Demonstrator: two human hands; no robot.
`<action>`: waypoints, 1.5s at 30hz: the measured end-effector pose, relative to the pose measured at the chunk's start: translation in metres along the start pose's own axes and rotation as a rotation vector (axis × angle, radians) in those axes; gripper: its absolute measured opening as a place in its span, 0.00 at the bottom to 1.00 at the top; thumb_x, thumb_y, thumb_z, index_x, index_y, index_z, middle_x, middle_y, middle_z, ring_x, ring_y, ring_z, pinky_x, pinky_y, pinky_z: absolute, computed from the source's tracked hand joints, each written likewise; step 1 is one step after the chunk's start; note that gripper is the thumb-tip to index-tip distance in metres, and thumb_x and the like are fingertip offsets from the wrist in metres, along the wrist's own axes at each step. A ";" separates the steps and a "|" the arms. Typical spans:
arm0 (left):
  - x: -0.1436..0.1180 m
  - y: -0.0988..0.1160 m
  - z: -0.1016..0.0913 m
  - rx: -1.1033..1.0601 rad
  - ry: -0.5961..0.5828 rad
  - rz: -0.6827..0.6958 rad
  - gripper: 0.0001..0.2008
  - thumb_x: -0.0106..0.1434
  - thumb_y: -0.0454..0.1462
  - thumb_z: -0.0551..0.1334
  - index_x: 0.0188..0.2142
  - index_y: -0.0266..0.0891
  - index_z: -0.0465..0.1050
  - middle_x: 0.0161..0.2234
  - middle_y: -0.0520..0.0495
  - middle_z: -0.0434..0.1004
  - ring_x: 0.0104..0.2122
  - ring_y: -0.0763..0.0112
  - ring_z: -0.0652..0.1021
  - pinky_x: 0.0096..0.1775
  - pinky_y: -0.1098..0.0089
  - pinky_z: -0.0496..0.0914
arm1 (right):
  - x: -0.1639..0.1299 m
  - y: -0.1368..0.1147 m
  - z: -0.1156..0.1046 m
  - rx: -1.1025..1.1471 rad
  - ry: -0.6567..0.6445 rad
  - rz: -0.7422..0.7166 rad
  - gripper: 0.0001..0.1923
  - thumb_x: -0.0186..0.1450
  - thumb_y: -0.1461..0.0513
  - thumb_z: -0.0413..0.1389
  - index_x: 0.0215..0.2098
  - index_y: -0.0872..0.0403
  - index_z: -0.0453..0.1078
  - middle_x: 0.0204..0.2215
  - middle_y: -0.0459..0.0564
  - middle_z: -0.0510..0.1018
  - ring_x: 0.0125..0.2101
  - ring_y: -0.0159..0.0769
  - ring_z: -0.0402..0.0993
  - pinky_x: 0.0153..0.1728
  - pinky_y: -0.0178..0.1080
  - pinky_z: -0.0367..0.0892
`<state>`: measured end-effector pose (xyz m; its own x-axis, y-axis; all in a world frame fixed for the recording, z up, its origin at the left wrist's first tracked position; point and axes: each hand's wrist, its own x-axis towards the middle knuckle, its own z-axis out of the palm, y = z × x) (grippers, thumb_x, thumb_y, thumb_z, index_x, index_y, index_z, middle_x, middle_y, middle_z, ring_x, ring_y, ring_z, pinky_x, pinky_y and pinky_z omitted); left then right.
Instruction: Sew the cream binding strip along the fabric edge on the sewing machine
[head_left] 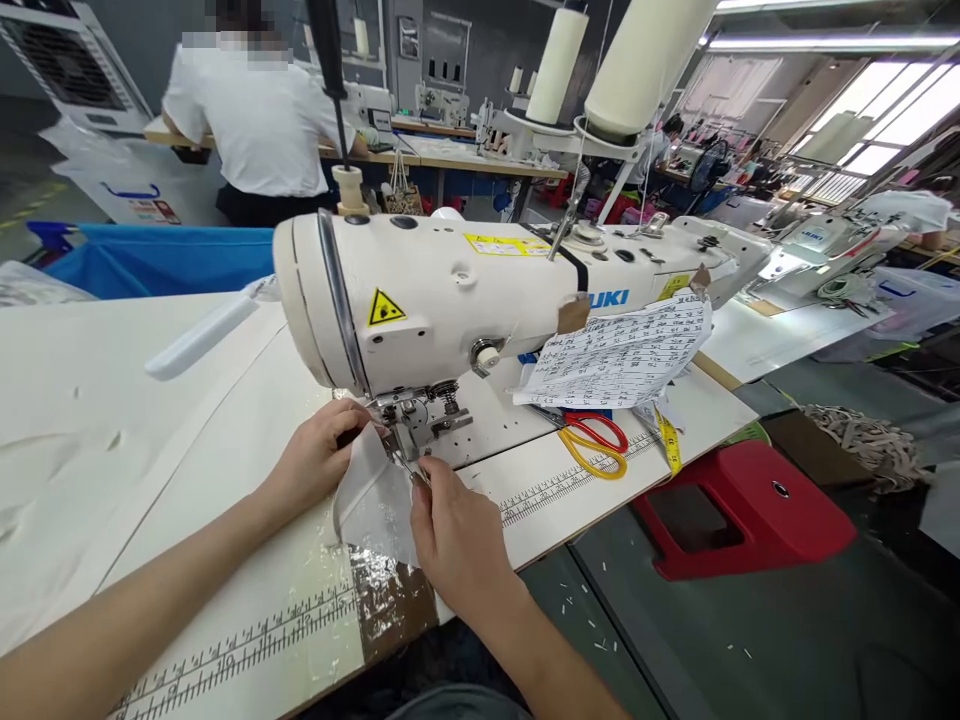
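Observation:
A piece of white fabric (373, 500) lies under the needle area of a white sewing machine (420, 290). My left hand (319, 450) is closed on the fabric's left edge, close beside the presser foot (395, 430); its fingertips are partly hidden. From the right, my right hand (461, 535) pinches a slim metal tool that looks like tweezers (409, 468), its tip near the presser foot and over the fabric. The fabric's lower part hangs between both hands above the table, where clear and brown tape (394, 605) covers the surface.
Scissors (600, 445) with red and yellow handles and a yellow tape measure (667, 440) lie right of the machine, below a handwritten sheet (622, 350). Thread cones (645, 60) stand behind. A red stool (757, 510) is at the right; a person (251, 120) sits beyond.

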<state>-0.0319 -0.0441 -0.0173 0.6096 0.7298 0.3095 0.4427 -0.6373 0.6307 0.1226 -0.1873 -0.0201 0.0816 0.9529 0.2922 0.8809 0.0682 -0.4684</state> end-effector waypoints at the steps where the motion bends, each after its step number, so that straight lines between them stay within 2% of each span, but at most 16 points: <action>1: 0.000 0.000 0.000 -0.008 -0.004 -0.010 0.15 0.64 0.47 0.56 0.31 0.41 0.75 0.32 0.48 0.75 0.34 0.64 0.76 0.36 0.67 0.71 | 0.000 0.000 0.002 -0.020 0.021 -0.019 0.14 0.70 0.64 0.43 0.50 0.59 0.65 0.37 0.55 0.80 0.30 0.39 0.77 0.24 0.36 0.66; 7: 0.000 0.000 -0.001 -0.032 -0.019 -0.043 0.15 0.64 0.47 0.57 0.32 0.42 0.76 0.34 0.47 0.76 0.36 0.62 0.76 0.38 0.65 0.72 | 0.002 0.002 0.006 -0.032 0.082 -0.048 0.14 0.70 0.65 0.44 0.48 0.58 0.68 0.37 0.54 0.80 0.32 0.37 0.78 0.25 0.35 0.69; 24: 0.000 0.000 0.000 -0.011 -0.009 -0.038 0.14 0.65 0.45 0.56 0.31 0.42 0.76 0.33 0.48 0.75 0.35 0.64 0.76 0.37 0.67 0.72 | 0.002 0.003 0.009 -0.032 0.093 -0.035 0.16 0.71 0.64 0.42 0.49 0.57 0.68 0.36 0.53 0.80 0.26 0.33 0.76 0.21 0.33 0.64; 37: 0.000 0.003 -0.002 -0.037 -0.037 -0.055 0.16 0.62 0.50 0.58 0.31 0.41 0.74 0.34 0.46 0.76 0.35 0.61 0.76 0.37 0.64 0.72 | 0.005 0.001 0.009 -0.068 0.061 -0.059 0.15 0.72 0.64 0.42 0.51 0.58 0.67 0.35 0.53 0.79 0.28 0.36 0.76 0.21 0.35 0.64; 45: 0.001 -0.002 0.000 -0.025 -0.029 -0.034 0.13 0.63 0.46 0.57 0.33 0.42 0.77 0.34 0.45 0.76 0.36 0.59 0.76 0.37 0.62 0.72 | 0.002 0.001 0.008 -0.022 0.110 -0.051 0.14 0.70 0.65 0.43 0.49 0.58 0.67 0.34 0.52 0.79 0.28 0.36 0.75 0.22 0.35 0.63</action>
<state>-0.0324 -0.0416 -0.0182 0.6132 0.7434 0.2671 0.4473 -0.6055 0.6583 0.1195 -0.1831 -0.0266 0.0863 0.9102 0.4051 0.8952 0.1076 -0.4325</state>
